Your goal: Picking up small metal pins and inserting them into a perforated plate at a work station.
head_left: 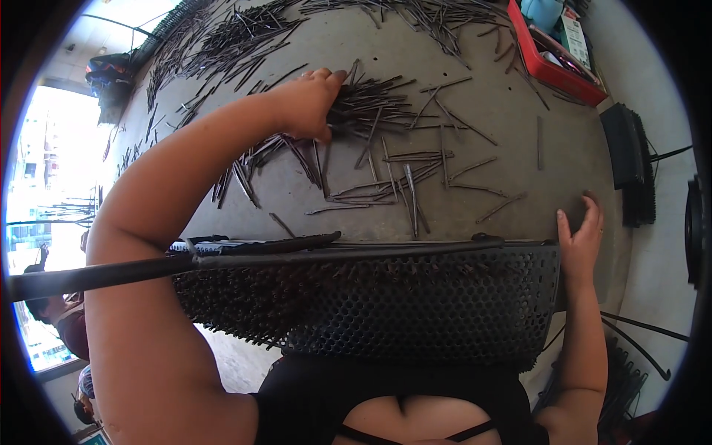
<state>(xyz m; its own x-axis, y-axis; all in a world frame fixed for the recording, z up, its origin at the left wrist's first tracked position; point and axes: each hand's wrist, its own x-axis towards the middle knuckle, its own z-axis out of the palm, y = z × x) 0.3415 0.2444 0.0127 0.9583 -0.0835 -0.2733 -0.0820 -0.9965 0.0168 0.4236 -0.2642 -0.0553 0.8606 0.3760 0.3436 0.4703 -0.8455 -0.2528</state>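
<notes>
From my head, the left fisheye camera looks down close, covering my left hand, right hand and the table.

Workshop, apparently. Evidence: dark sticks heaped beyond the left hand on a broad grey worktop; perforated black rack just left of the right hand; another person well left of the left hand.

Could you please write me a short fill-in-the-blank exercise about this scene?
Of the left hand and right hand, the one at the bunch of thin dark sticks is the ____.
The tray at the upper right is coloured ____.
The black panel across the lower middle is perforated with many small ____.
Missing words: left; red; holes.
</notes>
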